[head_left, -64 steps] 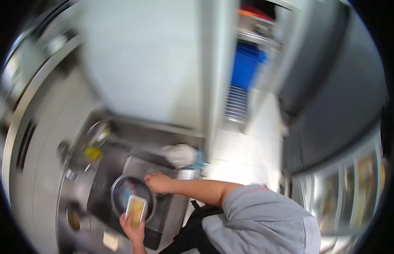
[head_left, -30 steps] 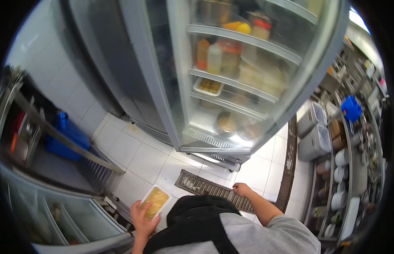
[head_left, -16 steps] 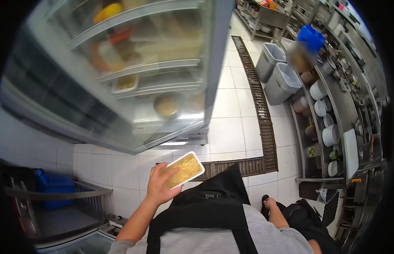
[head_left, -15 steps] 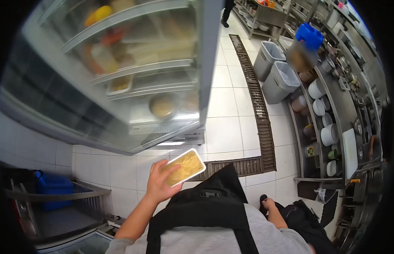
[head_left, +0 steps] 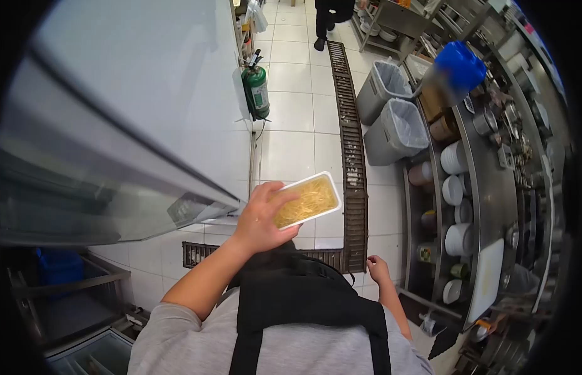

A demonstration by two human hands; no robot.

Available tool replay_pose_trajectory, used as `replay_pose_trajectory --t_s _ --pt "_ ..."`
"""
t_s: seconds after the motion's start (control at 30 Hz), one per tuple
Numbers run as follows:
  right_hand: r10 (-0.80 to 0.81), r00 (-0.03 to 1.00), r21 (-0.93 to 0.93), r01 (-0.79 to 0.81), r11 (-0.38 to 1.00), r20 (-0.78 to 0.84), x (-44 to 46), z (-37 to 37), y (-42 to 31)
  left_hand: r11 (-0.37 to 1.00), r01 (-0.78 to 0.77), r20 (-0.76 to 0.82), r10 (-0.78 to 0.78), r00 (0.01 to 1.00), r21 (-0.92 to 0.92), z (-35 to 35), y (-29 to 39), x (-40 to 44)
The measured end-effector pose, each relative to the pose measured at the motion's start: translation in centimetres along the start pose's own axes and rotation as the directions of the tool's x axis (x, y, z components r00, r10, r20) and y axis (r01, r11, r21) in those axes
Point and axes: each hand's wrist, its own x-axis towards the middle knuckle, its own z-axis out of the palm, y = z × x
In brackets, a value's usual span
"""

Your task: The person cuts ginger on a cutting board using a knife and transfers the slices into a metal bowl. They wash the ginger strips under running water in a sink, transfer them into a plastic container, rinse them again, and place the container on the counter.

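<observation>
My left hand (head_left: 266, 215) grips a small white rectangular tub (head_left: 337, 194) at its near left end, fingers reaching over the rim. Thin pale-yellow shreds (head_left: 311, 200) fill the tub, and they look wet. It is held out in front of my black apron (head_left: 309, 300), slightly tilted in view. Down at my right side hangs my right hand (head_left: 378, 269), its fingers loosely bent and apart, with nothing visible in it. Left of the tub is the glass door (head_left: 116, 206) of a tall fridge.
A green fire extinguisher (head_left: 256, 94) stands beyond the fridge. A floor drain grate (head_left: 350, 137) runs ahead, beside lined grey bins (head_left: 406, 128). Steel shelving with stacked white bowls (head_left: 453, 156) lines the right. Another person's legs (head_left: 322, 28) show far ahead.
My view has swung away from the fridge's shelves toward the aisle. The tub has moved up and right in view, still in my left hand. The distant person shows more.
</observation>
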Motion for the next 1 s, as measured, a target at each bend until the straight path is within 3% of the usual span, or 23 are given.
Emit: replay_pose_trajectory --t_s 0.07,0.23,0.3,0.47,0.6,0.7,0.73,0.77,0.8,0.83,0.87,0.9,0.93,0.97,1.0 --pt "-0.022 1.0 -0.031 0.021 0.999 -0.019 4.4 -1.7 1.1 0.999 -0.038 -0.005 0.038 0.999 0.011 1.9 -1.5 4.4" --pt "0.144 0.989 -0.187 -0.135 0.973 0.032 10.6 -5.0 6.0 0.998 -0.06 -0.039 0.06 0.997 -0.004 4.9 -6.9 15.1" --pt "0.268 0.958 -0.267 -0.234 0.935 0.098 13.1 -4.3 13.7 1.0 -0.024 -0.074 0.025 0.997 0.003 5.5 -8.8 19.3" --pt "0.378 0.914 -0.269 -0.331 0.905 0.149 20.7 -11.4 10.5 0.994 0.103 -0.14 -0.098 0.985 0.029 6.1 -12.8 29.1" --pt "0.224 0.962 -0.295 -0.171 0.94 0.155 35.9 -16.2 4.4 0.986 0.129 -0.18 -0.108 0.978 0.105 6.1 -17.0 36.3" --pt "-0.071 0.968 -0.363 0.157 0.918 0.24 51.8 -21.3 -9.5 0.971 0.191 -0.248 -0.152 0.957 0.142 6.2 -20.5 41.5" --pt "-0.189 0.962 -0.224 0.232 0.947 0.195 55.7 -22.6 -15.8 0.964 0.209 -0.283 -0.157 0.946 0.165 6.1 -21.4 43.3" --pt "-0.342 0.915 -0.304 0.395 0.867 0.212 60.0 -23.7 -22.7 0.954 0.23 -0.302 -0.166 0.939 0.192 5.9 -22.1 44.9" --pt "-0.495 0.833 -0.316 0.552 0.772 0.247 64.0 -24.5 -29.1 0.945 0.254 -0.324 -0.179 0.929 0.206 5.7 -22.6 46.7" --pt "-0.528 0.803 -0.285 0.593 0.753 0.277 65.6 -26.1 -38.6 0.934 0.301 -0.352 -0.221 0.91 0.191 5.5 -23.0 48.4" --pt "-0.65 0.701 -0.19 0.709 0.679 0.293 67.5 -27.3 -46.6 0.922 0.345 -0.383 -0.259 0.887 0.175 5.3 -23.6 50.3" --pt "-0.835 0.498 -0.137 0.867 0.479 0.235 71.0 -27.3 -52.3 0.914 0.361 -0.402 -0.265 0.876 0.185 5.1 -24.2 52.0" --pt "-0.822 0.498 -0.056 0.862 0.504 0.277 72.6 -27.7 -58.9 0.899 0.395 -0.419 -0.29 0.861 0.189 4.9 -24.9 53.7" --pt "-0.835 0.433 -0.199 0.901 0.386 0.339 74.7 -28.0 -65.0 0.885 0.426 -0.437 -0.312 0.843 0.19 4.7 -25.9 55.6" --pt "-0.861 0.362 -0.215 0.929 0.302 0.356 76.0 -28.1 -70.6 0.879 0.434 -0.454 -0.312 0.835 0.195 4.5 -27.0 57.3"
